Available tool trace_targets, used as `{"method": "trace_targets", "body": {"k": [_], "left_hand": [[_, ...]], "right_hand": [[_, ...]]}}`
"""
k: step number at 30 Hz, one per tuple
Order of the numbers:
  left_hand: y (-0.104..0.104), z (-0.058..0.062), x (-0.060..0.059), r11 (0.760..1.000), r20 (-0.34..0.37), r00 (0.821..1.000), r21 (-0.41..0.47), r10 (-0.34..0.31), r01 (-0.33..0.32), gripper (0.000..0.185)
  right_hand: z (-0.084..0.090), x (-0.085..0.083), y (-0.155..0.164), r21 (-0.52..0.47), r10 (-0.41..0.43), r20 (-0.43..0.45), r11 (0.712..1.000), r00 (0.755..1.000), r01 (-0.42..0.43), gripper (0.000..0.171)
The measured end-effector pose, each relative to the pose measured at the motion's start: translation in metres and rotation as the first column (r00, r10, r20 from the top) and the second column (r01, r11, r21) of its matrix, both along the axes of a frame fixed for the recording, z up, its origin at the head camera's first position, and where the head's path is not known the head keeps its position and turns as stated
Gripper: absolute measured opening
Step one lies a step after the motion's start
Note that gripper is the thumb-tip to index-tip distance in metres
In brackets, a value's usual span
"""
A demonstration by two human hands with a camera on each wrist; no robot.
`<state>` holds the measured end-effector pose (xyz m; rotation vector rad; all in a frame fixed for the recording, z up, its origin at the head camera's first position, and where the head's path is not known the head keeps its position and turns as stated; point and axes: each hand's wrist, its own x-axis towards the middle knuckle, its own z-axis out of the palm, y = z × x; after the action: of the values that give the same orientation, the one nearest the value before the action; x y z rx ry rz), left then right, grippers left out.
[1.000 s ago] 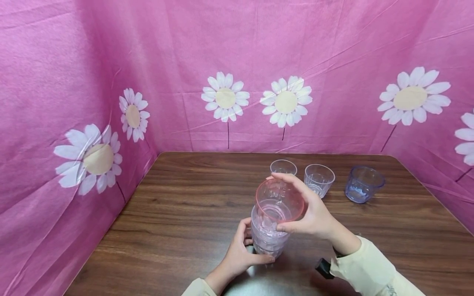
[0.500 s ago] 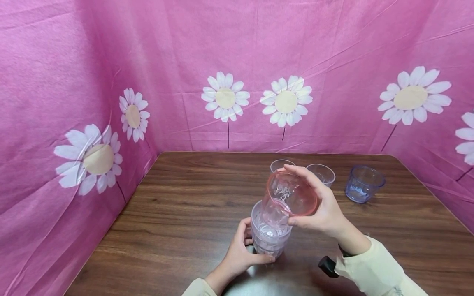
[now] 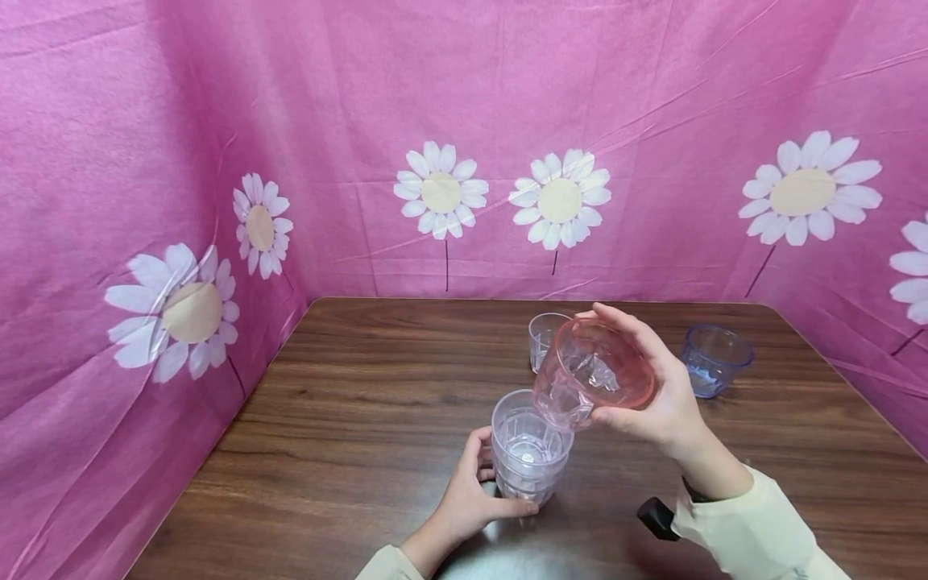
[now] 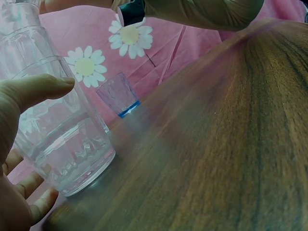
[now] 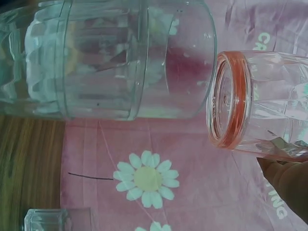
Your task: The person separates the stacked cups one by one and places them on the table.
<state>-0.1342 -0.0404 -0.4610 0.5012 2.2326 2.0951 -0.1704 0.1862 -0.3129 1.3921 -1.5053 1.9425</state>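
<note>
My left hand (image 3: 474,491) grips a stack of nested clear cups (image 3: 532,459) low on its side, thumb in front and fingers behind. The stack (image 4: 72,134) stands upright on the table in the left wrist view. My right hand (image 3: 663,395) holds a pink cup (image 3: 561,395) near its rim, thumb on the near side and fingers over the far side. This pink cup is tilted, its mouth turned to the right, and its base overlaps the stack's right rim in the head view. In the right wrist view the base of the pink cup (image 5: 236,101) is just beyond the stack's open mouth.
Behind the pink cup a clear cup (image 3: 540,342) stands on the wooden table (image 3: 362,403). A blue cup (image 3: 718,358) is farther right, partly behind my right hand. Pink cloth (image 3: 326,121) with daisies surrounds the table. A black device (image 3: 656,518) sits at my right wrist.
My right hand has lifted the pink cup out of the stack's mouth and carried it up and right, tilting it. The second clear cup behind is now hidden. My left hand stays put.
</note>
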Motion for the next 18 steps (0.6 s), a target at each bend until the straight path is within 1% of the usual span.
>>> {"method": "trace_targets", "body": {"k": [4, 6, 12, 18], "left_hand": [[0.0, 0.0, 0.0, 1.0, 0.0, 1.0, -0.001, 0.001, -0.001, 0.084], [0.0, 0.0, 0.0, 1.0, 0.001, 1.0, -0.002, 0.001, -0.001, 0.085], [-0.001, 0.0, 0.001, 1.0, 0.0, 1.0, -0.01, -0.004, 0.004, 0.084], [0.0, 0.001, 0.001, 1.0, 0.003, 1.0, -0.006, -0.006, 0.006, 0.085]], "right_hand": [[-0.003, 0.001, 0.006, 0.001, -0.035, 0.033, 0.999, 0.999, 0.035, 0.091], [-0.006, 0.001, 0.008, -0.01, -0.034, 0.041, 0.999, 0.999, 0.035, 0.09], [-0.014, -0.001, 0.015, -0.069, 0.029, 0.056, 0.997, 0.998, -0.025, 0.087], [-0.02, -0.002, 0.025, -0.086, 0.021, 0.064, 0.996, 0.998, -0.016, 0.084]]}}
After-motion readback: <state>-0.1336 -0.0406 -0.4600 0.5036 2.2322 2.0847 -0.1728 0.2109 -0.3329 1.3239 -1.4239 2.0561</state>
